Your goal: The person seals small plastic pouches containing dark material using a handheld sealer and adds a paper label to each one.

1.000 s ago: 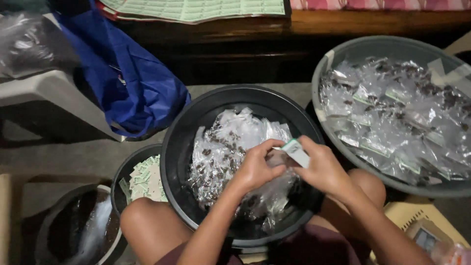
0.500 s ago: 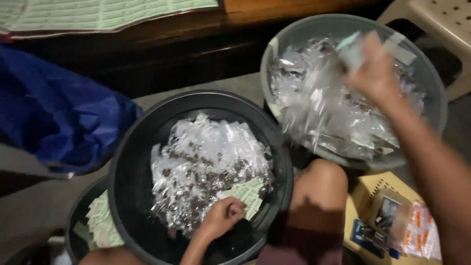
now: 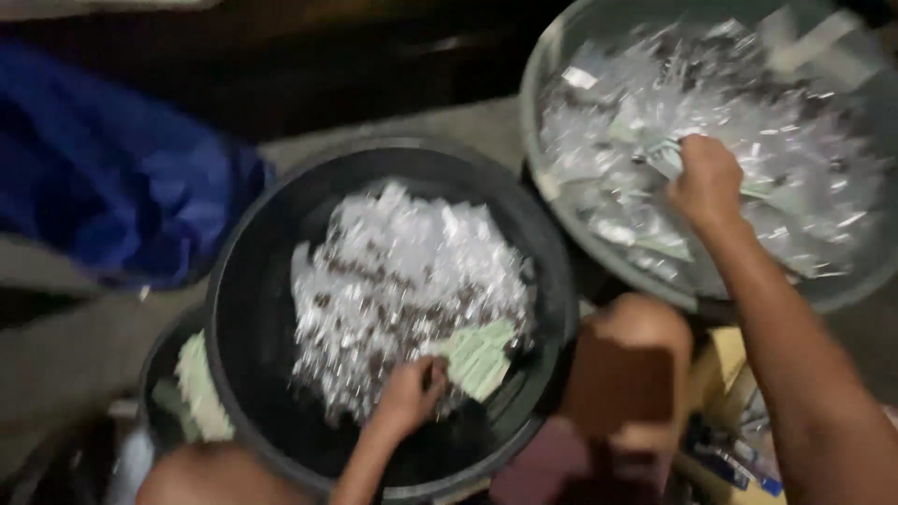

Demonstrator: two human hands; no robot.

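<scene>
Both hands (image 3: 409,397) (image 3: 706,178) closed — on packets (image 3: 479,357).

The left hand (image 3: 409,397) sits low in the frame, just left of centre, its forearm rising from the bottom edge. Its fingers are curled closed, knuckles up. The right arm stretches from the lower right corner diagonally up to the upper right of the frame, elbow nearly straight. The right hand (image 3: 706,182) is bent at the wrist, back facing up, fingers closed in a grasp.
</scene>
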